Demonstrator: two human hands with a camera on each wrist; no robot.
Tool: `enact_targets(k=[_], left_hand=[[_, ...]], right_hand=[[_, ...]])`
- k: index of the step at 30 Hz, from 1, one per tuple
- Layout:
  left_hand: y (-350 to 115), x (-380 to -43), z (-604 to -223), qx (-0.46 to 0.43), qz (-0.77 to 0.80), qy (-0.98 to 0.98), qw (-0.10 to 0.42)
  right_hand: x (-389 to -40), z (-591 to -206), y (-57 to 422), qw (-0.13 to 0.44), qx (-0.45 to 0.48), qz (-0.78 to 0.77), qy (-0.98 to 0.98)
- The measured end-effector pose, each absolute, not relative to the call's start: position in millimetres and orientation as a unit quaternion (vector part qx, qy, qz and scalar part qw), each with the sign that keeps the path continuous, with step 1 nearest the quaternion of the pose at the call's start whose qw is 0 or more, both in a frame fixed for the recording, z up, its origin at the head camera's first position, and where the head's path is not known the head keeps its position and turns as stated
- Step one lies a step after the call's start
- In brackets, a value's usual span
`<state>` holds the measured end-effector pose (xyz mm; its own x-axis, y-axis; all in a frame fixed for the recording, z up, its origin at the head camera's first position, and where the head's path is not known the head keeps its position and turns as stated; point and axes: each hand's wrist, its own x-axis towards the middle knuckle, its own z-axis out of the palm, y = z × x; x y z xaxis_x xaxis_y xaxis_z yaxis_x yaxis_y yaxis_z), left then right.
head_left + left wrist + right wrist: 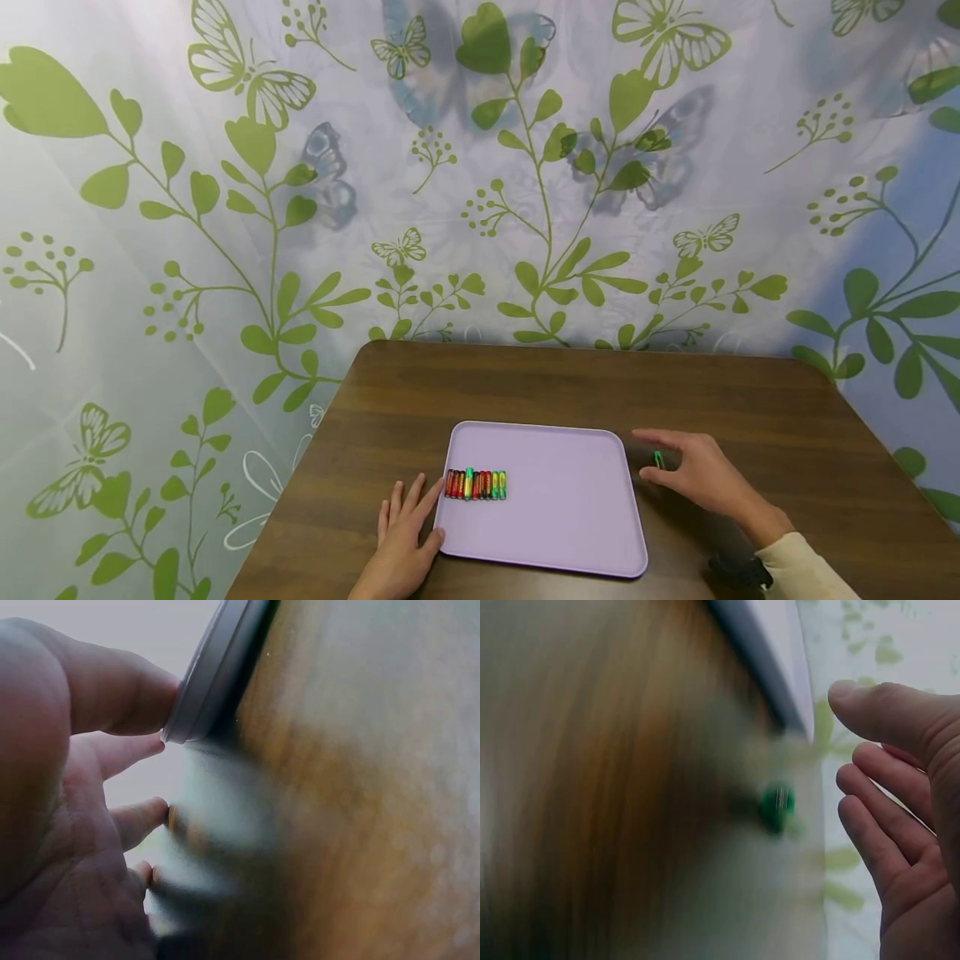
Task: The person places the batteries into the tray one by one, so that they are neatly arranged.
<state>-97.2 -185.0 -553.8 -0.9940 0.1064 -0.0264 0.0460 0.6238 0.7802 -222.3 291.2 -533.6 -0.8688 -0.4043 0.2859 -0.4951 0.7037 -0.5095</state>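
A row of several red, green and yellow batteries lies side by side at the left of a lilac tray. My left hand rests at the tray's left edge, its fingers spread; thumb and forefinger touch the rim in the left wrist view. Right of the tray, my right hand hovers over the table with thumb and fingers apart. Between them in the head view shows a single green battery. It appears blurred as a green battery on the wood in the right wrist view, apart from the fingers.
The tray lies on a dark brown wooden table with rounded far corners. Behind it hangs a cloth printed with green leaves and butterflies. A dark band circles the right wrist, beside a pale sleeve.
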Motion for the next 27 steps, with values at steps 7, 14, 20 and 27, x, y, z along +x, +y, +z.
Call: enact_targets(k=[7, 14, 20, 27], left_hand=[[-185.1, -96.6, -554.3, 0.040, 0.427, 0.903, 0.032], [-184.4, -96.6, -554.7, 0.041, 0.426, 0.903, 0.032], [-184.4, -95.9, -552.7, 0.036, 0.423, 0.905, 0.031], [-183.7, -97.1, -552.9, 0.037, 0.419, 0.906, 0.035]], right_hand=[[-227.5, -544.8, 319.8, 0.076, 0.255, 0.258, -0.929], [-226.1, -552.3, 319.1, 0.081, 0.249, 0.268, -0.927], [-226.7, -542.6, 287.8, 0.083, 0.251, 0.313, -0.912], [-220.9, -535.5, 209.4, 0.091, 0.306, 0.362, -0.876]])
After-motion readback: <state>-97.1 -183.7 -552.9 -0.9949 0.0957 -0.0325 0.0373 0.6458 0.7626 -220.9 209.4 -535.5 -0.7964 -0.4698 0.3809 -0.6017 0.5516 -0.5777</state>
